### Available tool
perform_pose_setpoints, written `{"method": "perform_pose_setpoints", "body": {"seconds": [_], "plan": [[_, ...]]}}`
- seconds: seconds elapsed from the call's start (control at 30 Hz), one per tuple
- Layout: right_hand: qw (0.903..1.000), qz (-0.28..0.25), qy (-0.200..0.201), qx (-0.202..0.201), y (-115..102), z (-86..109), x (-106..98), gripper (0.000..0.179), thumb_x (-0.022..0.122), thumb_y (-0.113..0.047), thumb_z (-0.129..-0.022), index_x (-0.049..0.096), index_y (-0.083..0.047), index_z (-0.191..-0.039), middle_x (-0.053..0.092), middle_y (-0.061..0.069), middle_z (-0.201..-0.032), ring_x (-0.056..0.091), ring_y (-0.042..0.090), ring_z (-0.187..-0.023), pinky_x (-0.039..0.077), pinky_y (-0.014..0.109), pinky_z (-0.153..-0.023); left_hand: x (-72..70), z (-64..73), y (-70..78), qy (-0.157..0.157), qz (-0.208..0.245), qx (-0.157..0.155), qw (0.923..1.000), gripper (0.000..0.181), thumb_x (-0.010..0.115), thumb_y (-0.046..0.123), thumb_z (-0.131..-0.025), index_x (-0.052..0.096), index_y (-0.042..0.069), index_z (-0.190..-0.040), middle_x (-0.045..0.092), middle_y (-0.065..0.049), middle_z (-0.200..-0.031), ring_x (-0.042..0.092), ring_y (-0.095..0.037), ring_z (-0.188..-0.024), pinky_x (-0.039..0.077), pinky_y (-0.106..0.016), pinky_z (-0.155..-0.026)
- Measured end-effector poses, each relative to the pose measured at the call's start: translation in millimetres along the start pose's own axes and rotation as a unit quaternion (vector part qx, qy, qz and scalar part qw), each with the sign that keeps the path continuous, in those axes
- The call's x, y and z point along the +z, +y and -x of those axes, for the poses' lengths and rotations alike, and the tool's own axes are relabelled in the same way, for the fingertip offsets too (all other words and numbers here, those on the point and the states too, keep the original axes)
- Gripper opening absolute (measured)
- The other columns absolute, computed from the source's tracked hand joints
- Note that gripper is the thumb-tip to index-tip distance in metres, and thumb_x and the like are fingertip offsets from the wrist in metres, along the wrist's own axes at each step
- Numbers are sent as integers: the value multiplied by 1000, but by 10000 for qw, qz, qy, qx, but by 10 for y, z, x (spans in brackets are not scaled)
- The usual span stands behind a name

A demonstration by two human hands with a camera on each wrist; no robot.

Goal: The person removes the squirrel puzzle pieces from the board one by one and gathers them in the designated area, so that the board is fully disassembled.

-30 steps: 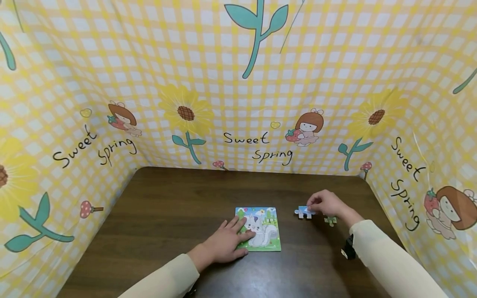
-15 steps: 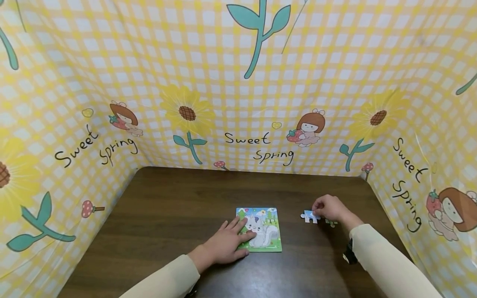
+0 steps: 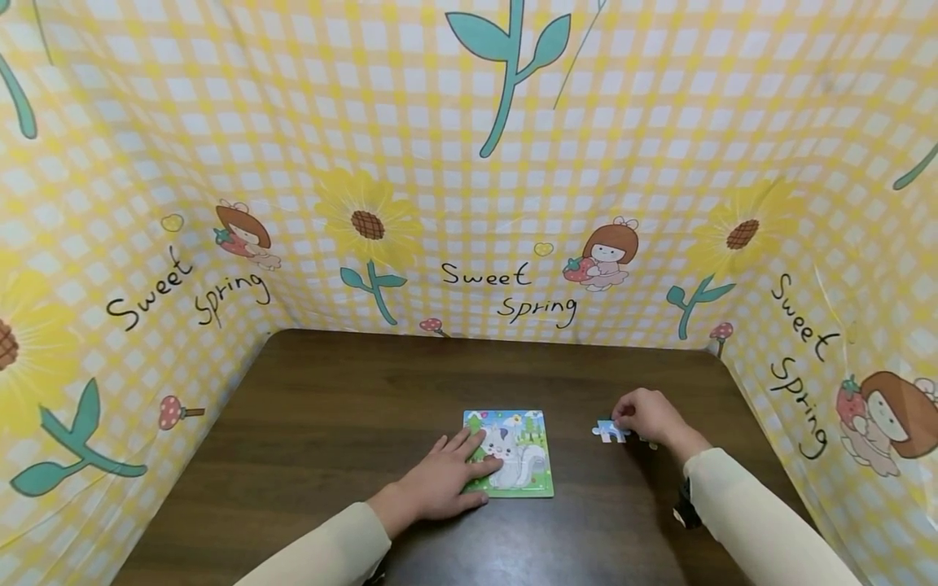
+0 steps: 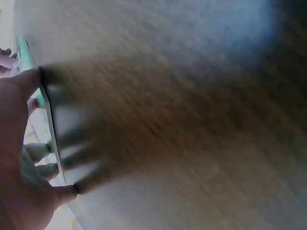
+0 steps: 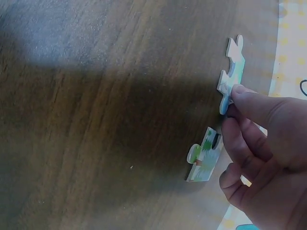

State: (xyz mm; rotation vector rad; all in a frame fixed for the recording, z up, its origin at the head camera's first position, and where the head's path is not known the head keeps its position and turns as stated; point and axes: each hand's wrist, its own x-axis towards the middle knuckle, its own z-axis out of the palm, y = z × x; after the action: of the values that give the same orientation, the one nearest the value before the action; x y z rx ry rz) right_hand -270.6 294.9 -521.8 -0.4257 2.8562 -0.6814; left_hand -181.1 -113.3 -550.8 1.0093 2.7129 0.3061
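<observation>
Spread over the left part of a square picture puzzle (image 3: 528, 472) with a white squirrel, my left hand (image 3: 443, 482) rests with fairly straight fingers. The left wrist view shows that hand (image 4: 19, 158) at the edge of the thin board. To the right of it, my right hand (image 3: 650, 417) pinches one end of a blue puzzle piece (image 3: 608, 430) between thumb and fingers. A green puzzle piece (image 5: 205, 160) lies beside the fingers in the right wrist view; in the head view the right hand mostly hides it.
Everything rests on a dark wooden table (image 3: 330, 391). A yellow checked cloth (image 3: 410, 122) with flowers and cartoon figures rises around its back and sides. A dark device (image 3: 686, 509) sits at the right wrist.
The right hand has shifted slightly right and nearer the person, and the blue puzzle piece has moved with it. More of the green piece is now covered. The left hand stays put.
</observation>
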Motion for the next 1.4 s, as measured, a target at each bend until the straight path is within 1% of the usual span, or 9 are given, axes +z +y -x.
{"method": "perform_pose_setpoints", "body": {"seconds": [0.17,0.3,0.43,0.6,0.73,0.87,1.13,1.27,1.4], "plan": [[10000,-42,-12,-36,-77,-17,-22,5,75,-12,-93,78,-9,-93,74,-3,-83,60,10,-68,52,34,-66,-16,9,-22,54,-4,-25,10000,63,56,58,-101,39,40,-158,25,-10,-170,22,-37,-157,23,-68,-119],[9994,-237,-37,-247,-253,-77,-26,9,73,-14,-94,78,-8,-100,75,-1,-89,64,11,-75,54,37,-70,-5,53,-43,174,14,-79,9998,64,57,60,-100,40,39,-158,21,-11,-171,20,-39,-157,20,-70,-118],[9977,-493,-160,-437,-543,-165,46,13,73,-16,-95,77,-8,-105,75,-1,-93,65,12,-78,55,38,-72,41,117,-60,307,89,-260,9992,66,54,65,-99,37,42,-158,14,-14,-172,16,-43,-157,18,-72,-118],[9951,-689,-407,-587,-948,-278,226,13,74,-18,-96,77,-10,-106,72,-5,-92,62,11,-78,53,34,-71,88,160,-80,393,105,-422,9983,68,53,68,-97,34,46,-159,9,-16,-173,18,-47,-155,19,-74,-116],[9918,-778,-516,-868,-1238,-350,369,13,74,-17,-95,77,-9,-106,71,-4,-90,60,12,-77,52,33,-70,84,170,-87,315,122,-475,9983,69,52,70,-97,33,48,-158,10,-18,-172,18,-48,-155,19,-74,-116],[9885,-870,-617,-1073,-1445,-402,506,18,74,-18,-95,76,-7,-109,71,-3,-92,62,12,-81,53,33,-72,65,172,-88,186,160,-493,9985,69,51,71,-96,31,48,-159,13,-20,-171,18,-48,-154,20,-75,-115],[9848,-1071,-779,-1126,-1640,-456,740,27,75,-19,-94,73,-6,-118,73,2,-99,68,15,-87,57,37,-77,28,161,-74,81,158,-447,9988,68,51,70,-97,33,47,-158,15,-20,-171,18,-48,-155,24,-76,-113],[9852,-1111,-734,-1077,-1690,-460,800,27,76,-17,-94,73,-5,-117,73,4,-99,69,16,-87,57,37,-77,22,160,-57,78,184,-420,9989,68,52,70,-97,35,46,-158,15,-21,-170,19,-49,-154,25,-76,-112],[9861,-1196,-648,-956,-1721,-458,825,25,76,-15,-93,73,-5,-116,74,4,-100,69,16,-87,58,37,-77,28,162,-55,33,145,-486,9987,69,50,72,-97,33,48,-158,14,-20,-171,18,-48,-155,25,-75,-113]]}}
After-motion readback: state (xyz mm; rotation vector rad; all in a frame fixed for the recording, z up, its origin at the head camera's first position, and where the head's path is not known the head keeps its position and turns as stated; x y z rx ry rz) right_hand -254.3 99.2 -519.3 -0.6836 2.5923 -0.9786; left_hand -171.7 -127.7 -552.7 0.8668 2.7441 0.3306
